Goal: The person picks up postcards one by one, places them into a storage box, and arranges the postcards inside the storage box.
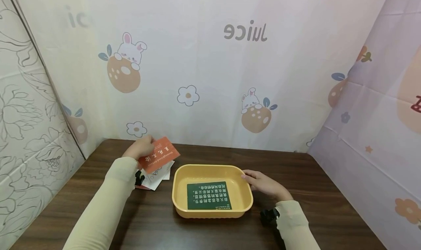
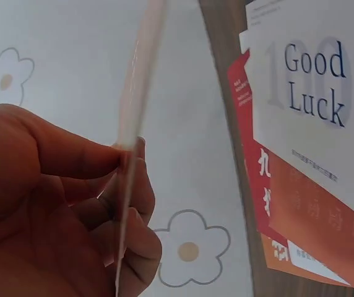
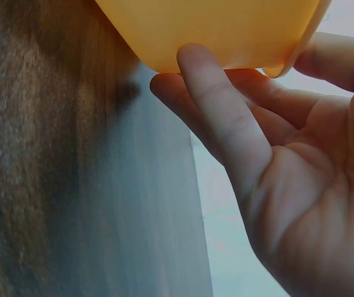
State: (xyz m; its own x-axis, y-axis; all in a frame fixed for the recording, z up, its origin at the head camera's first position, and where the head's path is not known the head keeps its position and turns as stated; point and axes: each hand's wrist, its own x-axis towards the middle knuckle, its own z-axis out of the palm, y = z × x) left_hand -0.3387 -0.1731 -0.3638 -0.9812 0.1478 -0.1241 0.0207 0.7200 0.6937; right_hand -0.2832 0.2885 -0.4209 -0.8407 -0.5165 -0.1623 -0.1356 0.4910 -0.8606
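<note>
My left hand [image 1: 140,148] pinches an orange-red card [image 1: 161,154] between thumb and fingers. It is held above a small pile of cards; edge-on in the left wrist view, the card [image 2: 137,93] looks thin. The top card of the pile, a white "Good Luck" card [image 2: 316,86], overlaps red and orange ones on the table. A yellow plastic tray [image 1: 212,168] stands in the middle, with a dark green card [image 1: 208,195] printed in white characters lying flat inside. My right hand [image 1: 268,184] grips the tray's right side, thumb over the rim and fingers against the outer wall [image 3: 226,31].
The dark brown wooden table [image 1: 197,235] reaches back to a pale curtain [image 1: 210,60] printed with rabbits and flowers. Similar cloth hangs on the right, and a line-drawn floral sheet [image 1: 33,133] borders the left side.
</note>
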